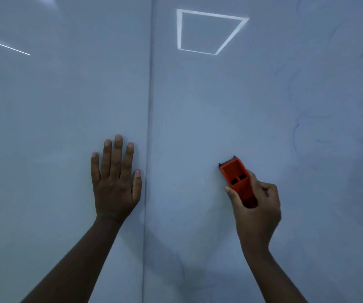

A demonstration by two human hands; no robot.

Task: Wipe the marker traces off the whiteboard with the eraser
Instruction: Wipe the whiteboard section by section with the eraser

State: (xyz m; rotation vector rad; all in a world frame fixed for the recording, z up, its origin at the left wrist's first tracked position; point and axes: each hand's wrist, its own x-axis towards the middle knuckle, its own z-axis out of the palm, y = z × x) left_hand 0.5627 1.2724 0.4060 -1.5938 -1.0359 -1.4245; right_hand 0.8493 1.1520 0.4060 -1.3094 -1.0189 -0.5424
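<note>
Left hand [116, 182] is pressing flat, fingers straight, beside the whiteboard [198, 117] seam [148, 127]. Right hand [256, 206] is gripping the orange eraser [236, 173] against the board. Faint blue marker traces [296, 132] lie farther, toward the right edge; light pressure risks smearing them.

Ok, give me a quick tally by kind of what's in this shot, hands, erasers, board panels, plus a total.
Hands: 2, the left hand flat on the board, the right hand gripping the eraser
Erasers: 1, the orange eraser
Whiteboard panels: 2, the left panel and the right panel, split by a vertical seam
Total: 5
</note>
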